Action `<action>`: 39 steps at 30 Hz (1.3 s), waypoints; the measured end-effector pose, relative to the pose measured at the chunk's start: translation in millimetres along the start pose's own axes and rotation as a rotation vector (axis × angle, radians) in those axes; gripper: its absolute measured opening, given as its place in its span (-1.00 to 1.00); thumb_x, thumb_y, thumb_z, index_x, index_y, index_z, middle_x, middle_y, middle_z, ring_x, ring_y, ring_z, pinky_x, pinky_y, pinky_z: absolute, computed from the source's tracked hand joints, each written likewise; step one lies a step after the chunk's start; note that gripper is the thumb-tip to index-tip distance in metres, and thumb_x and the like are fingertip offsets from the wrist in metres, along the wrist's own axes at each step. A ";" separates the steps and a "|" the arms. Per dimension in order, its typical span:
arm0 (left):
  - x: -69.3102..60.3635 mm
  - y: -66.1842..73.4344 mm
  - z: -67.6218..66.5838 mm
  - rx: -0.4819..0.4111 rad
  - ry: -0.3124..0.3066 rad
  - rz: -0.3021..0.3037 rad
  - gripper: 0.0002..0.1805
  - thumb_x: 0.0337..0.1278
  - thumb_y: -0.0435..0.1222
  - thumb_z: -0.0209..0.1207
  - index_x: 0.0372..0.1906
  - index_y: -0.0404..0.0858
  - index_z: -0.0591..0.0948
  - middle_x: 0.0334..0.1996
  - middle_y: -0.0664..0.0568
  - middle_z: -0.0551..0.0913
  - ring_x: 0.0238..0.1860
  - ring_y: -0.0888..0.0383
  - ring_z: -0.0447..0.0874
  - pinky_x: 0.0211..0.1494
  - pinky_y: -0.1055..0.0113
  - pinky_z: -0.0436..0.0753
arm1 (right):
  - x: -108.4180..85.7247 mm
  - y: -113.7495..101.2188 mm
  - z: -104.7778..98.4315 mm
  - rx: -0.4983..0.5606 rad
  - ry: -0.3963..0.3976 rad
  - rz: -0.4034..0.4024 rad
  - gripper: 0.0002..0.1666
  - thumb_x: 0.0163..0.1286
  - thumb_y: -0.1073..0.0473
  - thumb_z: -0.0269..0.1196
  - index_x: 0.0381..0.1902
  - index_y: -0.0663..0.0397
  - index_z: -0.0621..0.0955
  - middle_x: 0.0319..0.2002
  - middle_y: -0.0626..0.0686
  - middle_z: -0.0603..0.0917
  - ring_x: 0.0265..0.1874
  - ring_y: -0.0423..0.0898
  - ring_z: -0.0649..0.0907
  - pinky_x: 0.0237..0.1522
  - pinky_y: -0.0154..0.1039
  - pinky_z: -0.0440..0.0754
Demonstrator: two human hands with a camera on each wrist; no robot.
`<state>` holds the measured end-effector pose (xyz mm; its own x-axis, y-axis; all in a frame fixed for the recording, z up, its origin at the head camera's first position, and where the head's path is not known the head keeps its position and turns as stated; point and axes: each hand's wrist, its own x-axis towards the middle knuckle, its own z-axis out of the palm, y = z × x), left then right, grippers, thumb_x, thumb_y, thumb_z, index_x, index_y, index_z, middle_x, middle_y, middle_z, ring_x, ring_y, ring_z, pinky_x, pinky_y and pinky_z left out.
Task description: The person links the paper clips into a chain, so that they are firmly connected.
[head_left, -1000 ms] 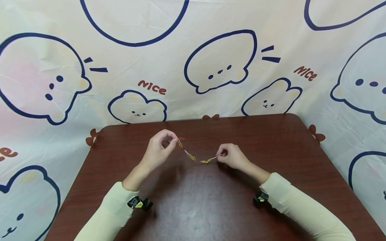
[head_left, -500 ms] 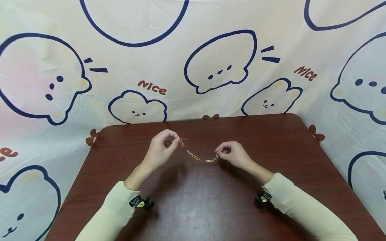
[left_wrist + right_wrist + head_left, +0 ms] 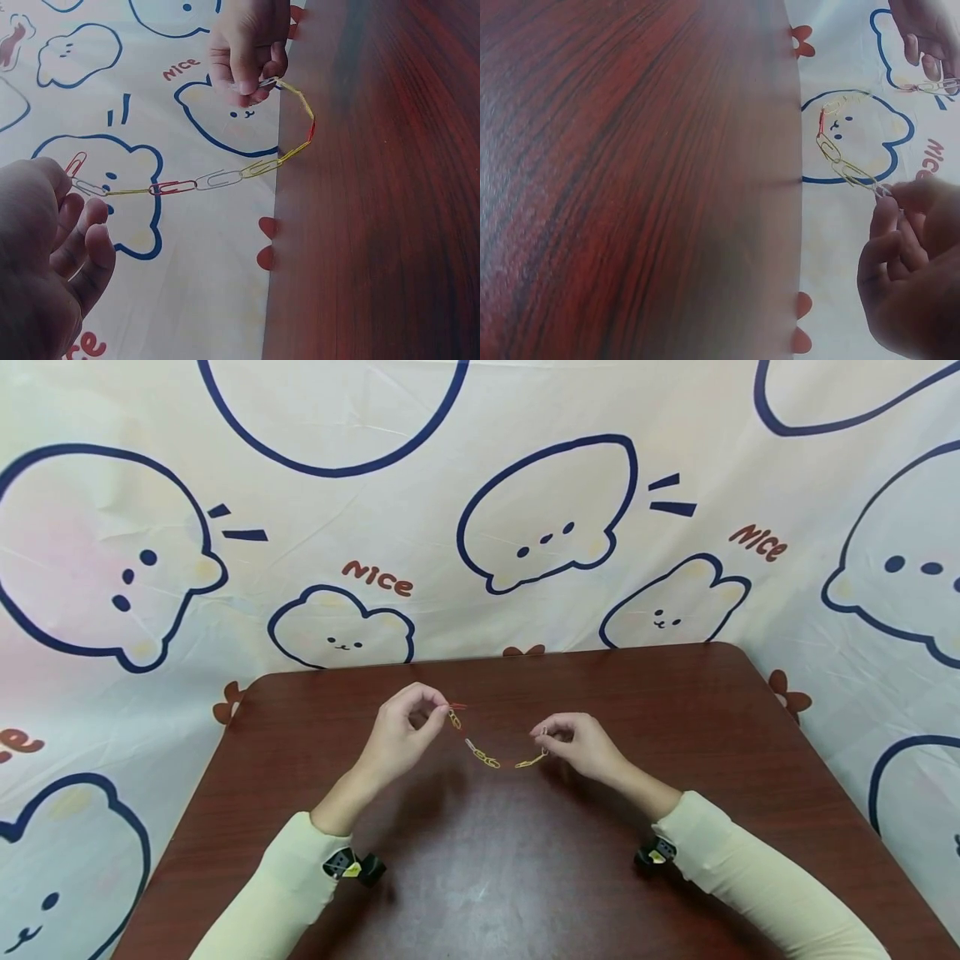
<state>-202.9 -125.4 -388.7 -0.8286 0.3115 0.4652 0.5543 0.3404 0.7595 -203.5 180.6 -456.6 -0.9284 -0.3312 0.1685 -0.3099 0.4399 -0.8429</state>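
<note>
A chain of linked paper clips (image 3: 217,178) in red, white and yellow sags in a curve between both hands, above the table. My left hand (image 3: 401,731) pinches the chain near one end between thumb and forefinger; a red clip (image 3: 76,163) sticks out past those fingertips. At the other end, my right hand (image 3: 581,745) pinches a white paper clip (image 3: 883,191) with thumb and forefinger. Yellow clips (image 3: 840,161) hang from that white one, followed by a red clip (image 3: 821,122). The part of the white clip between the right fingertips is hidden.
Under the hands lies a dark red-brown wooden table (image 3: 480,877) with rounded far corners. Behind it and at both sides hangs a pale cloth (image 3: 540,402) printed with cartoon bears. A small black camera (image 3: 367,868) is strapped at each wrist.
Both hands have shifted slightly right, the right one a little upward too. More of the white clip shows at the right fingertips, and the chain's low point has moved right.
</note>
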 end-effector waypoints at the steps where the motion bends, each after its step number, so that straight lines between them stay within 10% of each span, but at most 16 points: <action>1: -0.1 0.0 -0.1 -0.002 0.000 -0.001 -0.92 0.29 -0.45 0.29 -0.20 -0.26 0.64 -0.31 0.01 0.64 -0.41 0.14 0.58 -0.31 0.39 0.63 | 0.0 -0.5 0.3 -0.006 0.007 -0.006 -0.82 0.40 0.23 0.36 -0.10 0.20 0.76 -0.20 0.12 0.78 -0.42 -0.14 0.59 -0.38 -0.35 0.56; 7: 0.1 -1.1 1.8 -0.017 -0.005 -0.001 -0.93 0.28 -0.47 0.28 -0.19 -0.31 0.63 -0.29 -0.01 0.65 -0.38 0.15 0.59 -0.30 0.40 0.62 | -0.2 -9.2 0.7 0.053 0.058 0.000 -0.65 0.36 0.29 0.38 0.08 0.26 0.68 -0.24 0.12 0.79 -0.39 -0.16 0.65 -0.37 -0.35 0.60; 15: 5.1 1.6 9.3 0.000 0.016 0.026 -0.96 0.30 -0.42 0.28 -0.23 -0.29 0.63 -0.33 0.02 0.64 -0.40 0.17 0.58 -0.32 0.40 0.61 | 1.8 -22.6 -7.0 0.101 0.133 0.022 -0.91 0.29 0.30 0.43 -0.29 0.18 0.70 -0.40 0.09 0.77 -0.45 -0.02 0.67 -0.42 -0.38 0.59; 39: 20.1 19.8 31.5 0.060 -0.022 0.077 -0.94 0.26 -0.45 0.29 -0.23 -0.28 0.64 -0.32 0.04 0.62 -0.37 0.19 0.57 -0.29 0.36 0.65 | 12.4 -81.8 -20.5 0.177 0.101 -0.053 -0.91 0.34 0.34 0.38 -0.26 0.28 0.69 -0.34 0.15 0.76 -0.40 -0.04 0.68 -0.37 -0.35 0.63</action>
<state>-206.0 -84.5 -378.7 -0.7817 0.3580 0.5107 0.6207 0.3670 0.6929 -193.8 157.6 -375.1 -0.9305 -0.2602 0.2579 -0.3261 0.2676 -0.9067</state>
